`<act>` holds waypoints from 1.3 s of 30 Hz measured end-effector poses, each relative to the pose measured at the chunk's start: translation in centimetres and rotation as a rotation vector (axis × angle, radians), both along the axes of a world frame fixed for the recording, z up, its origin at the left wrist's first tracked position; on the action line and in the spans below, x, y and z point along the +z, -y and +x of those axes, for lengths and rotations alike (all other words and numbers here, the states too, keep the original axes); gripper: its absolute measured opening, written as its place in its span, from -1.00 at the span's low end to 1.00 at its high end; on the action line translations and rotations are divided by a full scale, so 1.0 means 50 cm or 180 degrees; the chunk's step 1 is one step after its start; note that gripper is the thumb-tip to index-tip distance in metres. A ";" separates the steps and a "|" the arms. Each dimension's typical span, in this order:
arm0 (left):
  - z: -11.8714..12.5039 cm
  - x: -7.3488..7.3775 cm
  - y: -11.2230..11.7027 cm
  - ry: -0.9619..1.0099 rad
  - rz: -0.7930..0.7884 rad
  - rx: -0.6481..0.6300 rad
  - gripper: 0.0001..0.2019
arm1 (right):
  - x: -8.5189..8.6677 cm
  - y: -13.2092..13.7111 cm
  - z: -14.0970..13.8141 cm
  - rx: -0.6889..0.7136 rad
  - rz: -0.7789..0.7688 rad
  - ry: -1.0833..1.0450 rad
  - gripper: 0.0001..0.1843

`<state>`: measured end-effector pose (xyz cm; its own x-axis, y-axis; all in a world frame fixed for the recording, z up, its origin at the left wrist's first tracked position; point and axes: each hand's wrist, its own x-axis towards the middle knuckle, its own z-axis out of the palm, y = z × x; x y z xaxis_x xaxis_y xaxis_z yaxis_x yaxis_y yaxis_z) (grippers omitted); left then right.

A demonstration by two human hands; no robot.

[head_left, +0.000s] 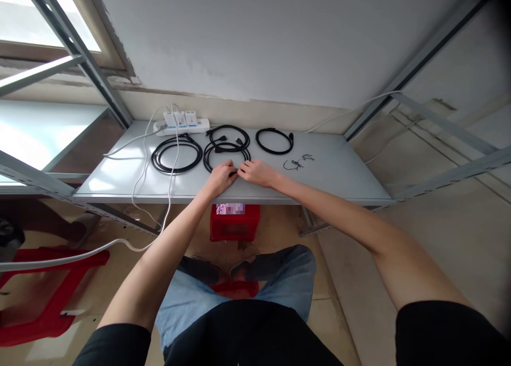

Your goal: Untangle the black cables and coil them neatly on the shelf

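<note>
A coiled black cable (206, 156) with dark plugs on its ends lies in front of me on the grey shelf (327, 169). My left hand (222, 178) is closed at the near side of this coil, fingers curled around it. Right beside it, my right hand (256, 173) pinches at the same stretch of the coil, its fingertips almost meeting those of the left. What exactly sits between the fingertips is mostly hidden. Behind, a second black coil (244, 130) overlaps the first.
Another black coil (154, 161) lies left, a smaller one (257, 140) right. Short black ties (293, 164) are scattered nearby. A power strip (203, 125) with white chargers stands at the back. White cords (174, 164) hang over the front edge. A red stool (235, 230) stands below.
</note>
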<state>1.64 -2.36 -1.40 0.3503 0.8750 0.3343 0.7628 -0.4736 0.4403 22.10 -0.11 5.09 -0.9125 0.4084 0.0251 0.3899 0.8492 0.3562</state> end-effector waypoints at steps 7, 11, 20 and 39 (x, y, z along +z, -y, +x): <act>0.005 0.005 0.001 -0.0095 -0.0018 0.0093 -0.73 | 0.003 0.001 -0.016 0.0434 0.0476 0.0068 -0.56; 0.008 0.010 0.004 -0.0141 -0.0066 0.0138 -0.73 | -0.001 -0.007 -0.021 0.0594 0.0598 0.0094 -0.60; 0.004 0.011 0.007 -0.0067 -0.0102 0.0111 -0.70 | 0.023 -0.029 -0.019 0.0371 0.0194 0.0669 -0.56; 0.000 0.004 0.004 0.0028 0.0020 -0.0022 -0.67 | 0.007 0.027 -0.041 -0.2700 -0.3619 -0.2331 -0.62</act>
